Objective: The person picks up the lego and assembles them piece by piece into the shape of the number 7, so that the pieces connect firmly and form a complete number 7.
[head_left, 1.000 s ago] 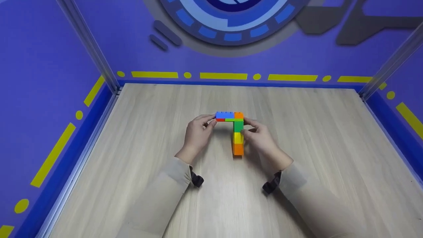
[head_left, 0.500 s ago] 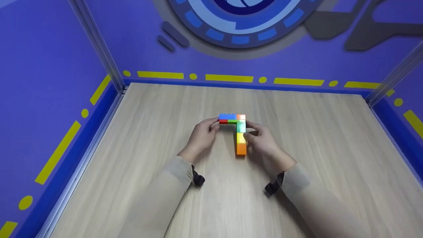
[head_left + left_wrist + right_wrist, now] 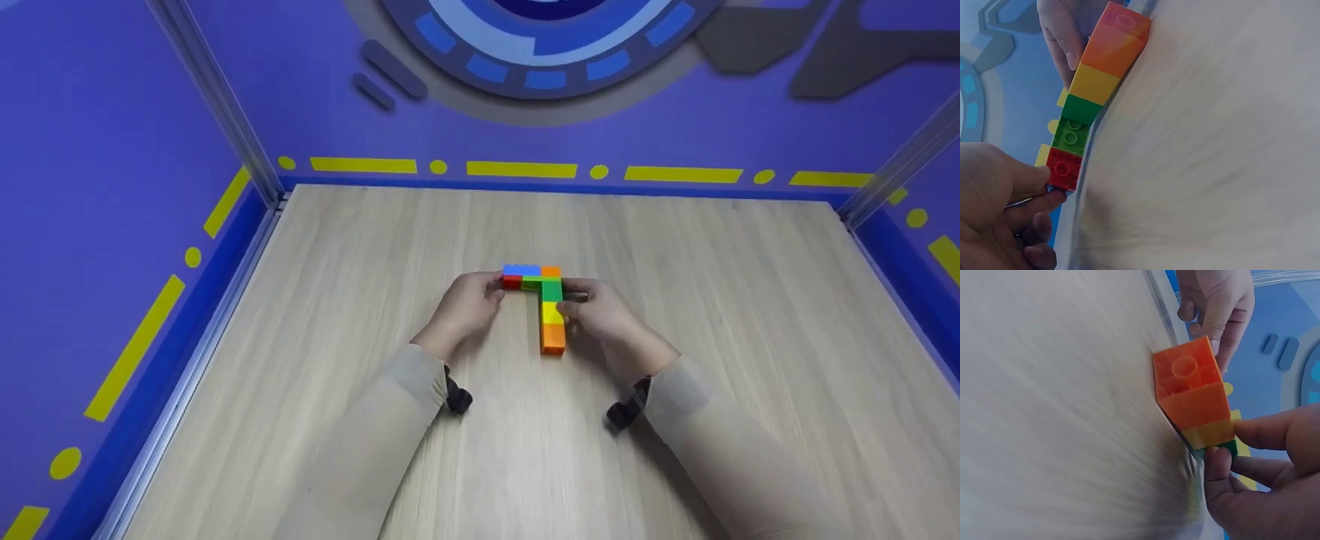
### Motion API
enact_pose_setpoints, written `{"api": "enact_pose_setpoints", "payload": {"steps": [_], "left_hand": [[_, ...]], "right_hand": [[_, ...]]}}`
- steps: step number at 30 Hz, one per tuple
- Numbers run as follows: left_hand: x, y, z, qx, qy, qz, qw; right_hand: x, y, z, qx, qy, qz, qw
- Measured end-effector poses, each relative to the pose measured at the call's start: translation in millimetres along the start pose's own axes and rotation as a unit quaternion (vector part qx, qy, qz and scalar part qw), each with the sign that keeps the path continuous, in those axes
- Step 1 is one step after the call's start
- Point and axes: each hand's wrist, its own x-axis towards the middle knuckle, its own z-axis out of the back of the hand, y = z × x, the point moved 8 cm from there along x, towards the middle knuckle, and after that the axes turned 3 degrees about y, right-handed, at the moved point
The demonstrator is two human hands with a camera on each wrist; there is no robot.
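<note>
A built shape of several toy building bricks lies between both hands in the head view. Its upright leg runs from an orange brick [image 3: 553, 337] at the near end through a yellow brick [image 3: 550, 313] to a green brick [image 3: 551, 290]. Across the far end sit a blue brick [image 3: 521, 270], another orange brick [image 3: 550, 271], a small red brick [image 3: 512, 283] and a light green one [image 3: 532, 283]. My left hand [image 3: 466, 306] pinches the red and blue end, thumb at the red brick [image 3: 1064, 169]. My right hand [image 3: 1269, 478] grips the leg at the yellow and green bricks.
A wood-grain table [image 3: 337, 300] lies beneath the hands. Blue-purple panels with yellow markings enclose its back [image 3: 525, 142] and sides, with metal posts [image 3: 217, 97] at the corners. Black straps with small devices [image 3: 459, 400] sit at both wrists.
The head view has shifted slightly. Both hands have brought the brick shape a little nearer and tipped it, so the studs along its far edge no longer show. Both grips stay on it.
</note>
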Motion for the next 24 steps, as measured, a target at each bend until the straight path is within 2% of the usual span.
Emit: {"api": "enact_pose_setpoints", "payload": {"steps": [7, 11, 17, 22, 24], "left_hand": [[-4.5, 5.9, -0.8, 0.024, 0.030, 0.001, 0.9993], [-9.8, 9.9, 6.3, 0.030, 0.027, 0.006, 0.9991], [-17.0, 13.4, 26.7, 0.034, -0.004, 0.007, 0.9994], [-24.9, 15.9, 41.8, 0.065, -0.017, 0.003, 0.9977], [-29.1, 16.7, 47.9, 0.082, -0.021, 0.000, 0.9965]], "right_hand": [[2.3, -1.5, -4.0, -0.012, 0.016, 0.029, 0.9994], [0.1, -1.0, 3.2, -0.037, 0.020, 0.047, 0.9980], [-9.5, 0.2, 33.5, -0.118, 0.008, 0.072, 0.9904], [-22.3, -2.5, 64.5, -0.160, -0.023, 0.089, 0.9829], [-29.0, -2.7, 76.7, -0.188, -0.041, 0.100, 0.9762]]}}
